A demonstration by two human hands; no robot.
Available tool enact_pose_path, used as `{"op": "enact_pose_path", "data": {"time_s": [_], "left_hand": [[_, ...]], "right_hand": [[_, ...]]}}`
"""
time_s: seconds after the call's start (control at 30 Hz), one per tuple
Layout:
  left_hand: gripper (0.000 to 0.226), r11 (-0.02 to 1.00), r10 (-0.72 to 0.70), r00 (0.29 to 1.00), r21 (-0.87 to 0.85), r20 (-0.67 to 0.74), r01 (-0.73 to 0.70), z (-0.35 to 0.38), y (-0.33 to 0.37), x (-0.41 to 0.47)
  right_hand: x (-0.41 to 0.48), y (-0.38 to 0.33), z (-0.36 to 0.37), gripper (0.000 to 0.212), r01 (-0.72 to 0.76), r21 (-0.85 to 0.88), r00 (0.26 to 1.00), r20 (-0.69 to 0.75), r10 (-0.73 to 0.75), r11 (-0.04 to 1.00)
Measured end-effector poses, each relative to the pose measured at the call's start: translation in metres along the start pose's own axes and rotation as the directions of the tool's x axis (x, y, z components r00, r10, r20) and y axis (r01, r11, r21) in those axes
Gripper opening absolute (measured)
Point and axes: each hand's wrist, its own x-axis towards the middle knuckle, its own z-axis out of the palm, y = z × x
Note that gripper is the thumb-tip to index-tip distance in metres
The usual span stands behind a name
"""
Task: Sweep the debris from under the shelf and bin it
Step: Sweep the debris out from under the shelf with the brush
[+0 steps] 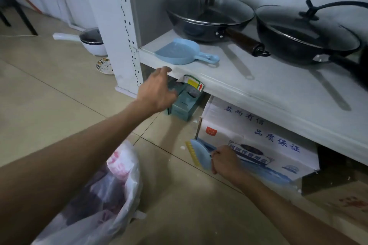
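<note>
Fingers [216,153] right: wrapped around brush [201,154] | left hand [157,91]: spread, dustpan [179,52] above

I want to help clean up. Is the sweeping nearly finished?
Not nearly. Done: the bag sits open on the floor. In hand: the right hand holds the brush near the floor, while the left hand reaches for the green box under the shelf. Left: white crumbs still lie on the tiles, and the dustpan waits on the shelf.
</note>
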Motion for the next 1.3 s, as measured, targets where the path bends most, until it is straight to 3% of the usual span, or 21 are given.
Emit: {"op": "enact_pose_path", "data": {"time_s": [0.27, 0.4, 0.6, 0.7, 0.8, 0.93, 1.1, 1.3], "left_hand": [[0.096, 0.997, -0.028, 0.999, -0.066, -0.018, 0.027, 0.003, -0.051, 0.055], [0.079, 0.993, 0.01, 0.981, -0.114, -0.193, -0.033, 0.015, -0.044, 0.053], [0.063, 0.995, 0.095, 0.977, -0.017, -0.189, -0.1, 0.024, -0.039, 0.062], [0.047, 0.972, 0.236, 0.938, 0.052, -0.254, -0.231, 0.02, -0.033, 0.056], [0.042, 0.913, 0.407, 0.894, 0.054, -0.187, -0.404, 0.018, -0.018, 0.051], [0.051, 0.841, 0.54, 0.84, 0.047, -0.046, -0.539, 0.029, 0.005, 0.05], [0.051, 0.792, 0.61, 0.792, 0.019, 0.021, -0.61, 0.051, 0.015, 0.058], [0.047, 0.782, 0.623, 0.782, 0.036, -0.021, -0.622, 0.062, 0.009, 0.07]], "right_hand": [[0.04, -0.01, 0.02, 0.028, 0.159, 0.022, 0.981, -0.113, -0.156, 0.987], [0.05, -0.012, 0.023, 0.032, 0.152, 0.065, 0.982, -0.123, -0.143, 0.986], [0.047, -0.006, 0.022, 0.032, 0.171, 0.037, 0.979, -0.121, -0.165, 0.985], [0.046, -0.002, 0.02, 0.033, 0.143, 0.066, 0.985, -0.11, -0.135, 0.988], [0.042, -0.003, 0.016, 0.034, 0.132, 0.064, 0.985, -0.124, -0.123, 0.989], [0.045, -0.006, 0.019, 0.03, 0.146, 0.083, 0.98, -0.145, -0.133, 0.986], [0.052, -0.014, 0.027, 0.031, 0.187, 0.019, 0.968, -0.175, -0.181, 0.982], [0.062, -0.012, 0.041, 0.034, 0.263, -0.066, 0.949, -0.161, -0.27, 0.963]]}}
